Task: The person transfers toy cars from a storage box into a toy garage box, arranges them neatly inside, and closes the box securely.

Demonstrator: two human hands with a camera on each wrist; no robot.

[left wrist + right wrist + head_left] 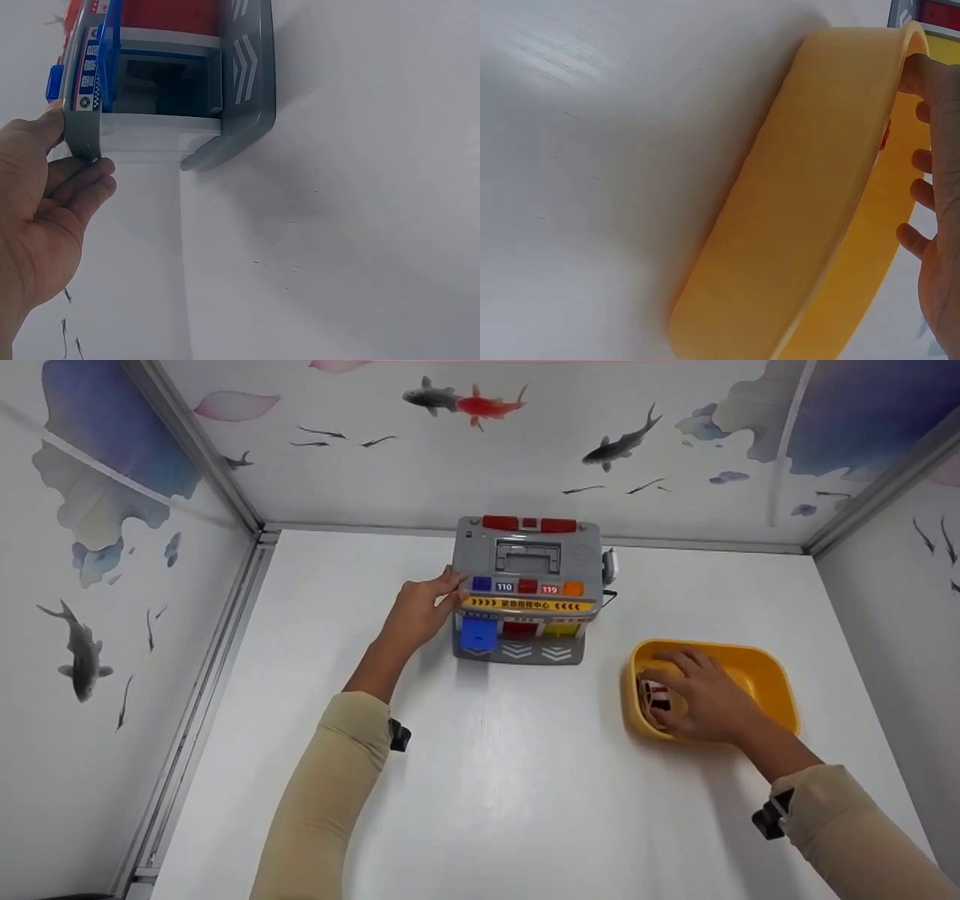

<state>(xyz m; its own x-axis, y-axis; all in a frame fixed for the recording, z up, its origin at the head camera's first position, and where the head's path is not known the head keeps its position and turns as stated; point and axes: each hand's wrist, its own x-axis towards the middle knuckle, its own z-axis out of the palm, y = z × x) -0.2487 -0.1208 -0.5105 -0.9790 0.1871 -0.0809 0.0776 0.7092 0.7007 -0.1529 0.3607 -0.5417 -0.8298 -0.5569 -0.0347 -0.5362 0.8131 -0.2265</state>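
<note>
A grey toy garage with red roof lights and blue, red and yellow doors stands toward the back of the table. My left hand pinches its left front corner, thumb on one side and fingers beneath the edge. In the left wrist view, the blue door is swung up over a dark bay. My right hand reaches into a yellow tub, fingers spread and slightly bent. Between thumb and forefinger a small white-and-red toy vehicle lies against the tub's left wall, partly hidden.
A white table carries the garage and the tub. Printed panels with fish wall it in at the back and both sides. A small grey part juts from the garage's right side.
</note>
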